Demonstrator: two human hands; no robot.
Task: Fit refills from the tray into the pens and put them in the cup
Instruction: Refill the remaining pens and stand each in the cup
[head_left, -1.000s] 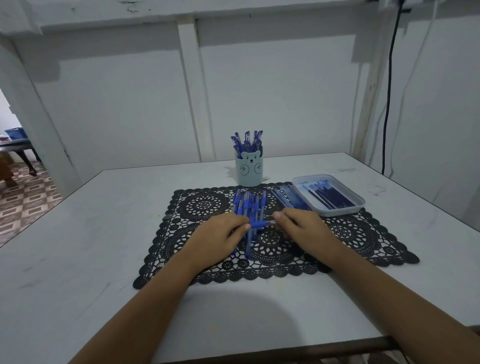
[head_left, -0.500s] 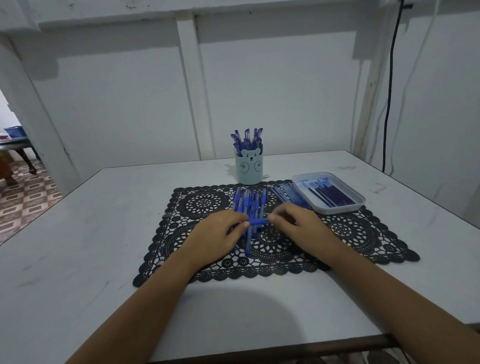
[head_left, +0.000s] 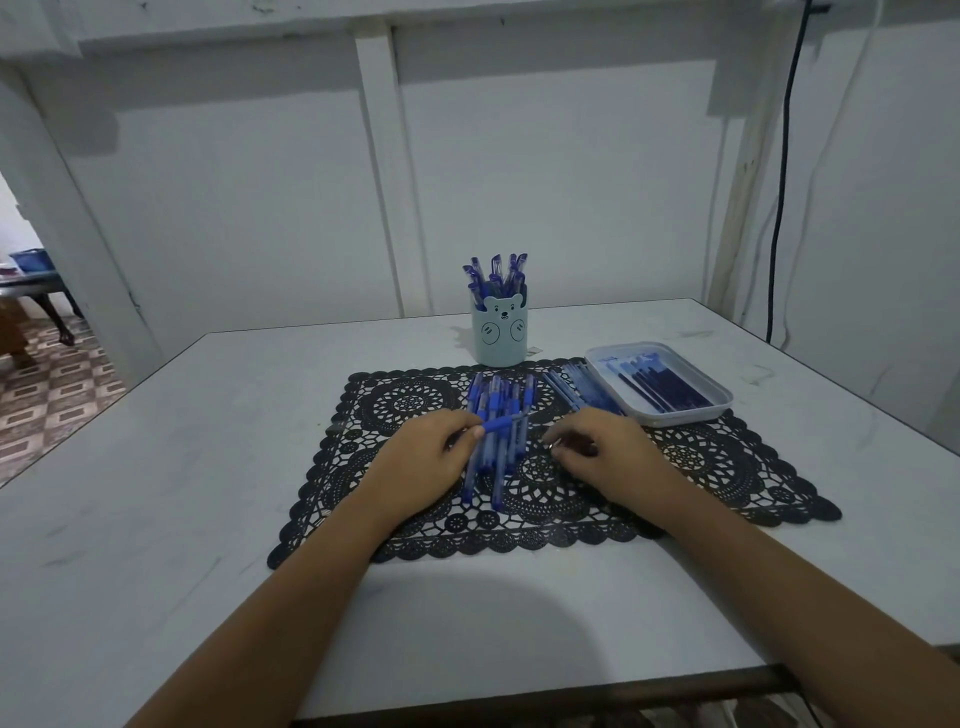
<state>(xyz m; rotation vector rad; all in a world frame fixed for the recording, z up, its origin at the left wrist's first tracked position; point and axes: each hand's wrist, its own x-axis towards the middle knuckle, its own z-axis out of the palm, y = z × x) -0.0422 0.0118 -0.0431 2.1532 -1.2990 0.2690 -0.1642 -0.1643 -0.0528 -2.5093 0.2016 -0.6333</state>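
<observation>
- Head view: a white table (head_left: 156, 493) with a black lace mat (head_left: 701, 467) on it, seen from above the person's forearms.
- The left hand (head_left: 426, 457) rests on the mat and pinches one blue pen (head_left: 501, 424) by its left end. The pen lies almost level, with its free end pointing right.
- A second ago both hands met at this pen, with the right fingertips on its right end. Now the right hand (head_left: 608, 457) has drawn away to the right and slightly nearer, leaving a clear gap.
- The right hand's fingers are curled in. Something small glints at the fingertips, but I cannot tell whether they hold a pen part.
- Likely meaning: the pen's tip piece has just been pulled or twisted off, so the barrel is ready for a refill.
- A pile of pens (head_left: 493, 467) lies on the mat under and beyond the held pen.
- The refills (head_left: 660, 387) lie in the white tray (head_left: 722, 400) at the far right, apart from both hands.
- The bear-faced cup (head_left: 500, 338) stands at the far centre, already holding several pens.
</observation>
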